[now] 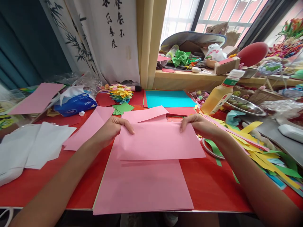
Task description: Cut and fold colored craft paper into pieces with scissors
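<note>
A red bench (213, 186) littered with coloured paper stands below a barred window (213, 15). The pink sheet (158, 142) lies flat over the far end of a larger pink paper (142, 189), long axis running left to right. Left hand (111, 129) and right hand (201, 124) each have a grip pinched on its far corners.

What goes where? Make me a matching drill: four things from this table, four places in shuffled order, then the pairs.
Things:
1. top pink sheet
2. turquoise sheet
3. yellow bottle
4. white sheets

Places:
A. left part of the red table
B. pinched at its far corners by the left hand and right hand
C. far side, flat, below the curtain
D. right, next to the metal dish

Pairs: 1-B, 2-C, 3-D, 4-A.
</note>
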Demonstrator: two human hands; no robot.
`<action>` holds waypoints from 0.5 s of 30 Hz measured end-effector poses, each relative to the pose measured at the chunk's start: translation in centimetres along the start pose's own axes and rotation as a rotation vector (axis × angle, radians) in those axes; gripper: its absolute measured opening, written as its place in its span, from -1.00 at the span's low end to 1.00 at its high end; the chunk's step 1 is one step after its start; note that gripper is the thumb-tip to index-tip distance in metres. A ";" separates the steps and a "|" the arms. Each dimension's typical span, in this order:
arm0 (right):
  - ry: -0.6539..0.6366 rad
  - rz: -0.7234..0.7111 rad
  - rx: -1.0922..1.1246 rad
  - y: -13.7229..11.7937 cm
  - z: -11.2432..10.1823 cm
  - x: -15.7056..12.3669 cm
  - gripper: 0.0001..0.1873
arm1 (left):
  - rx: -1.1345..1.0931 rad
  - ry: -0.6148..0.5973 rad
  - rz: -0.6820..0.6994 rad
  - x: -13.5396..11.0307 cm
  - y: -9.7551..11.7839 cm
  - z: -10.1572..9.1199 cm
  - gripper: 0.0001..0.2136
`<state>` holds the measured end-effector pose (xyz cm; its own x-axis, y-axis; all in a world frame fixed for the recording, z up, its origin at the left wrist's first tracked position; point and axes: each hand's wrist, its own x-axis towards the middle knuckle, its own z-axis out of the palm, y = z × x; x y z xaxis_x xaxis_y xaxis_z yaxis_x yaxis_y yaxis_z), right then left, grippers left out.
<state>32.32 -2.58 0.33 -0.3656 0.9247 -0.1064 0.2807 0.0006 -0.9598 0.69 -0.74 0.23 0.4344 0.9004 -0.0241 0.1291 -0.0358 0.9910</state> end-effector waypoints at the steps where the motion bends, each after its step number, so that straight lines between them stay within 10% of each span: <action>1: -0.007 -0.002 0.005 0.1 -0.1 0.0 -0.81 | 0.027 -0.013 0.016 0.0 0.0 0.0 -0.72; 5: -0.009 0.014 0.101 0.4 -0.1 0.1 -0.80 | 0.056 -0.016 0.058 0.1 0.0 -0.1 -0.72; 9: 0.182 -0.108 0.444 0.3 0.6 0.7 -0.89 | -0.091 0.233 0.075 0.2 -0.1 0.2 -0.76; 15: 0.182 -0.258 0.693 -1.2 4.1 1.1 -0.42 | -0.202 0.510 0.138 0.3 -0.7 1.2 -0.70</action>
<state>27.96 -3.09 0.28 -0.1756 0.9758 0.1305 -0.4370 0.0416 -0.8985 1.84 -0.96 -0.67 -0.0571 0.9905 0.1249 -0.0931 -0.1298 0.9872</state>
